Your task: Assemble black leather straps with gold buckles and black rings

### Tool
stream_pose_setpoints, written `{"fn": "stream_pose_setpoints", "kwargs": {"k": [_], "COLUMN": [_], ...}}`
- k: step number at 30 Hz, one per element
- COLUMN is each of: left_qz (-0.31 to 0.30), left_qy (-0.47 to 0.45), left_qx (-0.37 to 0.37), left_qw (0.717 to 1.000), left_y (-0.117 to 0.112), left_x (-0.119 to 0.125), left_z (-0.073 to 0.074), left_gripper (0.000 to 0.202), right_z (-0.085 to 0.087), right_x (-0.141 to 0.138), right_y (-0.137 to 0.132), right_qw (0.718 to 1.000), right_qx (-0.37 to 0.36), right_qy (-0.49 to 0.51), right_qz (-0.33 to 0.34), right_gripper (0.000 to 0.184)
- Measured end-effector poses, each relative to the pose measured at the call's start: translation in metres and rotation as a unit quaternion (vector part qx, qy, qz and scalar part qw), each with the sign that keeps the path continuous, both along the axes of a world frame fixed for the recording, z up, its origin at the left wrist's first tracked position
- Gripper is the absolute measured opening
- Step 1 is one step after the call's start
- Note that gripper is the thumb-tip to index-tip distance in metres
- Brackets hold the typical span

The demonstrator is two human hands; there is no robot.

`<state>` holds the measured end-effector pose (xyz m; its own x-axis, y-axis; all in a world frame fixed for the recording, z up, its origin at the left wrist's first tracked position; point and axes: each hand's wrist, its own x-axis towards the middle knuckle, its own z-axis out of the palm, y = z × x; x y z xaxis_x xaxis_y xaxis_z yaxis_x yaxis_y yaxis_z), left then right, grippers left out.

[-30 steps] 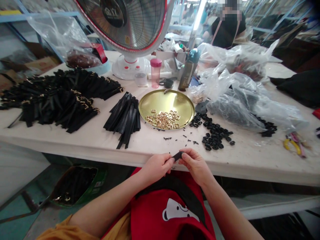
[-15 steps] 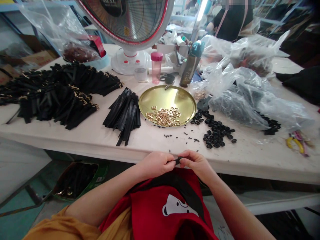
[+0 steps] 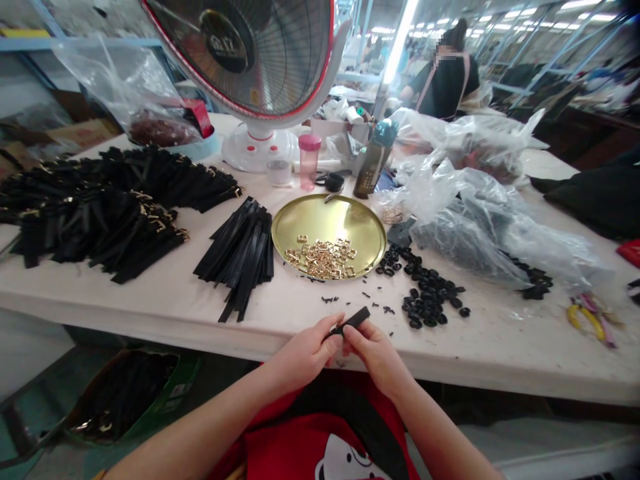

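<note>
The left hand (image 3: 304, 353) and the right hand (image 3: 376, 353) meet at the near edge of the pale worktable (image 3: 175, 300), both pinching one short flat black strap piece (image 3: 354, 320) between thumb and fingertips; its free end angles up and to the right above the knuckles. Behind the hands, small black bits (image 3: 350, 300) lie scattered. Farther back sits a round gold metal tray (image 3: 345, 220) holding a heap of gold rectangular buckles (image 3: 323, 257). To the tray's left lies a bundle of plain black straps (image 3: 240, 250); to its right, a pile of black plastic rings (image 3: 427, 293). A larger heap of buckled black straps (image 3: 100, 207) covers the table's left part.
</note>
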<state>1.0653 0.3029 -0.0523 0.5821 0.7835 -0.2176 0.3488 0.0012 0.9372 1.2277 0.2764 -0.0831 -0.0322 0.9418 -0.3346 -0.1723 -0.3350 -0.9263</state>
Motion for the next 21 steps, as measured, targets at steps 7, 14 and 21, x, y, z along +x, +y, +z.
{"fn": "stream_pose_setpoints", "kwargs": {"k": [7, 14, 21], "left_qz": [0.108, 0.112, 0.136], "left_qy": [-0.053, -0.045, -0.010], "left_qx": [-0.124, -0.117, 0.018], "left_qw": [0.985, 0.986, 0.990], "left_y": [0.032, 0.040, 0.036], "left_x": [-0.009, -0.016, -0.014], "left_z": [-0.016, -0.028, -0.002], "left_gripper": [0.021, 0.021, 0.022], "right_z": [0.012, 0.005, 0.032], "right_x": [0.053, 0.047, 0.030], "right_y": [0.114, 0.163, 0.105], "right_qw": [0.803, 0.730, 0.777], "right_qx": [0.167, 0.053, 0.227], "right_qy": [-0.571, -0.655, -0.578], "right_qz": [0.025, 0.188, 0.105], "right_gripper": [0.022, 0.018, 0.008]}}
